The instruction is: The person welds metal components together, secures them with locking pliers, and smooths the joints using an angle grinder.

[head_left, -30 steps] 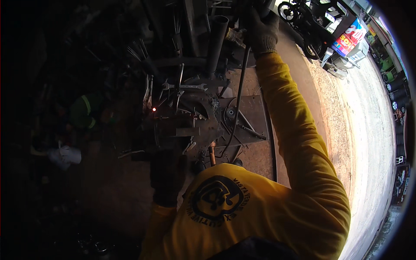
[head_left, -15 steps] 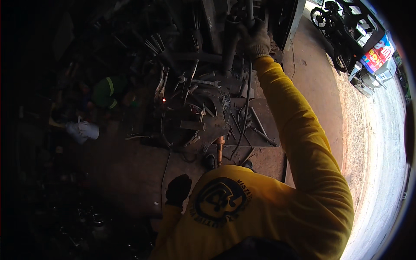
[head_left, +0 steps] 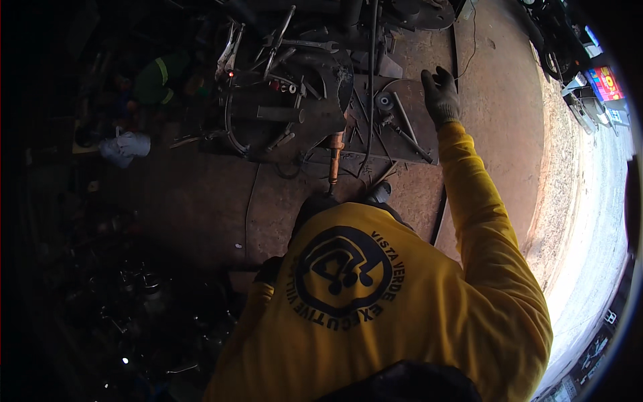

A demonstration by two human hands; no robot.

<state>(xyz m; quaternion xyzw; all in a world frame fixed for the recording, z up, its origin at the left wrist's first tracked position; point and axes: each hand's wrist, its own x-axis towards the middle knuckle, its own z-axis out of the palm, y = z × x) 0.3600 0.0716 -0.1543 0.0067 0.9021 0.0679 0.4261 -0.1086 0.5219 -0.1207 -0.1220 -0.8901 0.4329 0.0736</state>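
My right hand point(head_left: 441, 99), in a grey knit glove, hangs over the right edge of the low metal work surface with its fingers apart and nothing in them. Nearest to it are a metal bar point(head_left: 406, 123) and a round disc point(head_left: 384, 101) lying on that surface. Low beside my yellow-sleeved body is my left hand point(head_left: 270, 269), dark and mostly hidden, so its fingers cannot be made out. An orange long-bodied tool point(head_left: 335, 161) hangs at the bench's near edge. Farther back lie an open-ended wrench point(head_left: 315, 45) and a short pipe point(head_left: 280, 114).
A dark cable point(head_left: 370, 87) runs down across the bench. At left, a person in a green sleeve point(head_left: 161, 74) is near a pale cloth point(head_left: 124, 147). Dark metal clutter point(head_left: 144, 288) covers the lower left. A motorcycle point(head_left: 549, 57) stands at upper right by the bright road.
My right hand has let go of the upright bar at the top and come down toward me, its fingers now spread. My left hand is more hidden. The view has shifted, so the bench sits higher.
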